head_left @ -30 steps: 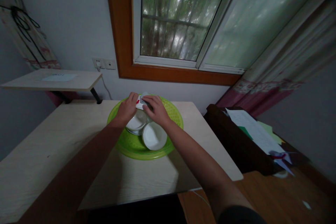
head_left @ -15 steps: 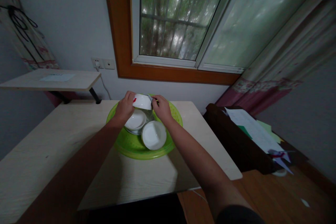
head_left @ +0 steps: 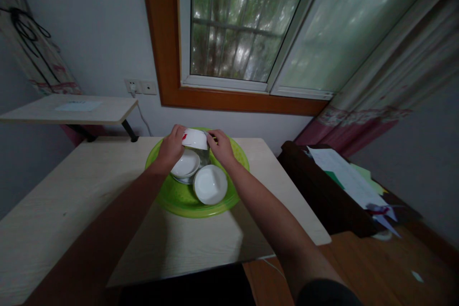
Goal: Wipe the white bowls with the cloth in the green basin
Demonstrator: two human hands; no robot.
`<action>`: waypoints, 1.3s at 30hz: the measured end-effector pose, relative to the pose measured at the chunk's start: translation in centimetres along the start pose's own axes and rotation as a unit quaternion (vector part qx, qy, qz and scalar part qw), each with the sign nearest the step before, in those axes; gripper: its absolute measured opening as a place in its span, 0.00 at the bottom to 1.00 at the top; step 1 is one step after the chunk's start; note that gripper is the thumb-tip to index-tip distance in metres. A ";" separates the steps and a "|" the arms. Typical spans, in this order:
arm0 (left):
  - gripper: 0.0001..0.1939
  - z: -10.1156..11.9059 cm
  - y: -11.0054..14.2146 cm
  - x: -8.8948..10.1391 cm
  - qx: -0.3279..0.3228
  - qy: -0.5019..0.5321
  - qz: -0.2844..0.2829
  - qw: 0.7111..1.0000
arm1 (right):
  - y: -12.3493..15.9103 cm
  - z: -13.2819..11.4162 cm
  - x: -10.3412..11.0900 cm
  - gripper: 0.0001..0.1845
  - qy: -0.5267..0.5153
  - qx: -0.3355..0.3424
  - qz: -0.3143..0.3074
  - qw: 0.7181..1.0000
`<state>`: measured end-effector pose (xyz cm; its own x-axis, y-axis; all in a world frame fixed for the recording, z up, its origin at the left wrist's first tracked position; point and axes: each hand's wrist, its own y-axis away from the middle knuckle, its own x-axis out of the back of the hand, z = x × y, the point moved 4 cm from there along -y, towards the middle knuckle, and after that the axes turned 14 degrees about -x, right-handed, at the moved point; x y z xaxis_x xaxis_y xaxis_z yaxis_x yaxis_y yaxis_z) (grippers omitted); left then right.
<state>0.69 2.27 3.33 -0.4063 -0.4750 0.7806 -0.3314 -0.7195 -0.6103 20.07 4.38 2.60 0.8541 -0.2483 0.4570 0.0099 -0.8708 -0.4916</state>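
Observation:
A white bowl with a red mark point(head_left: 195, 138) is tipped on its side above the far part of a green round tray point(head_left: 179, 206). Its left end is gripped by my left hand point(head_left: 172, 144), whose fingers curl over the rim. My right hand point(head_left: 221, 147) pinches the bowl's right end; a small greyish bit shows by its fingertips, too blurred to name. Below, one white bowl point(head_left: 186, 163) rests on a dish at the left of the tray. Another white bowl point(head_left: 210, 185) sits upright nearer me. Something clear, like glass point(head_left: 205, 157), is partly hidden under the held bowl.
The tray stands on a pale wooden table point(head_left: 86, 210). A raised shelf point(head_left: 118, 111) with a paper on it is at the back left, near a wall socket point(head_left: 140, 87). Beyond the table's right edge, a dark brown piece of furniture point(head_left: 315, 191) bears papers.
The fingers of my right hand have shifted slightly at the bowl's right end, and the greyish bit there shows less. The held bowl has barely moved.

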 end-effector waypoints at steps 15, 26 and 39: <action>0.19 -0.6 0.0 -0.3 0.024 -0.018 0.006 1.000 | 2.6 -5.0 -0.9 0.12 0.045 0.205 -0.068 0.975; 0.26 -1.9 0.3 0.7 0.027 0.066 0.143 0.987 | 0.6 0.0 -0.7 0.09 -0.011 0.026 -0.014 0.999; 0.20 -3.0 0.4 -0.5 0.018 0.163 0.146 0.976 | 0.3 1.0 -1.7 0.30 -0.005 -0.041 -0.080 0.996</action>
<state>-1.78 3.80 2.29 -0.7298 -0.4807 0.4861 -0.1327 -0.5979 -0.7905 19.13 4.94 0.88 0.8505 -0.1004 0.5163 0.1038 -0.9303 -0.3519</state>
